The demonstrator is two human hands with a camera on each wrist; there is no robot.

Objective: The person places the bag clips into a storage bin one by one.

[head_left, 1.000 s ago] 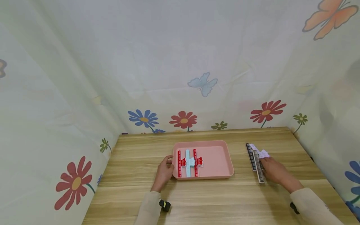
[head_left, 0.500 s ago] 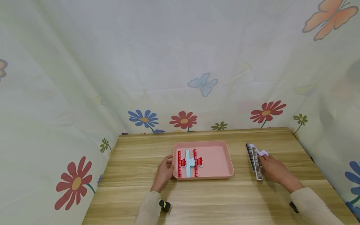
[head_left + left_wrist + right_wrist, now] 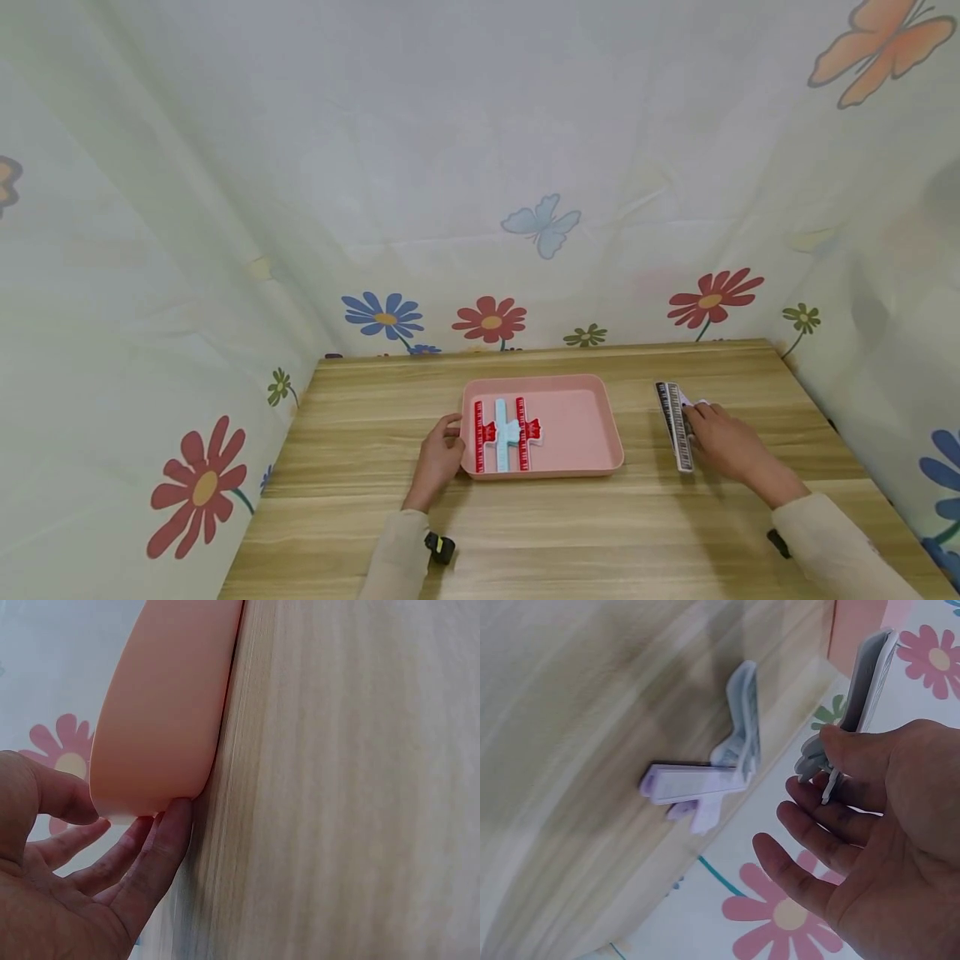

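A pale grey clip with a piano-key pattern on its long bar point(image 3: 679, 429) is pinched at its handle between the thumb and index finger of my right hand point(image 3: 723, 442). The other fingers are spread apart in the right wrist view. Below it on the table lie a darker clip point(image 3: 744, 724) and a lavender clip point(image 3: 697, 785), overlapping; from the head they are mostly covered. At the near left corner of a pink tray point(image 3: 577, 417), my left hand point(image 3: 438, 458) holds the wall, with thumb at the rim and fingertips along the outside point(image 3: 142, 832).
Inside the tray, at its left, stand a red clip point(image 3: 479, 437), a light blue clip point(image 3: 502, 437) and another red clip point(image 3: 522, 437) in a row. The wooden table point(image 3: 555, 533) meets a flower-patterned cloth backdrop point(image 3: 420, 250) behind and at both sides.
My right hand has shifted the grey clip slightly left and away from me, so it overlaps more of the dark clip. The left hand and tray have stayed put.
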